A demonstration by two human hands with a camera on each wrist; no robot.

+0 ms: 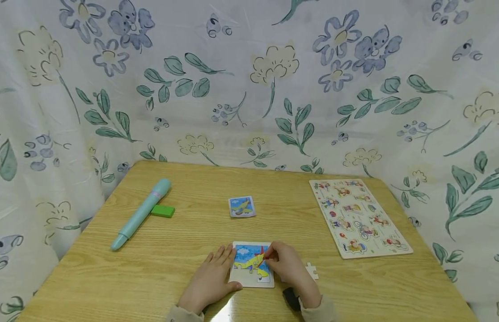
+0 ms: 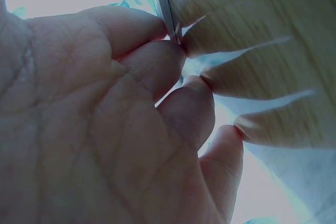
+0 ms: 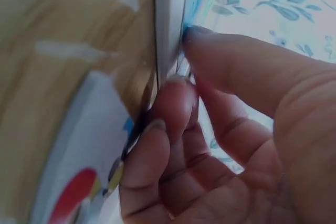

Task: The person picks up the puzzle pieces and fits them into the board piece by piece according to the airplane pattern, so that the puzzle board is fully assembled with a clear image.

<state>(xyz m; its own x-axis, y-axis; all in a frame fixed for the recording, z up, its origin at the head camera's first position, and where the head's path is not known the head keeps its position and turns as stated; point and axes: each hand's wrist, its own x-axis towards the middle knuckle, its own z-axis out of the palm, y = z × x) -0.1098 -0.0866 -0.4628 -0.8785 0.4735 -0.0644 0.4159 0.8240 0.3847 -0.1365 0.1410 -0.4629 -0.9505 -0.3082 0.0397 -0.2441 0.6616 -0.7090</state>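
A small jigsaw board [image 1: 238, 282] with a yellow and red airplane on blue sits in front of me, pieces filling its upper and right parts. Its lower left shows bare board. My left hand [image 1: 211, 279] lies along the board's left side, fingers extended, the thumb at its lower left corner. In the left wrist view its fingertips [image 2: 191, 85] rest on the wood surface. My right hand [image 1: 287, 264] bends over the board's right edge, thumb and fingers pinching a puzzle piece, mostly hidden. The right wrist view shows the thumb [image 3: 210, 45] against the picture face.
A pale loose jigsaw piece [image 1: 311, 271] lies right of my right hand. Behind the board is a small airplane picture card [image 1: 241, 207]. A teal tube [image 1: 141, 214] and green block [image 1: 162, 211] lie left; a large figure puzzle board [image 1: 360, 219] lies right. A floral curtain [image 1: 249, 98] hangs behind.
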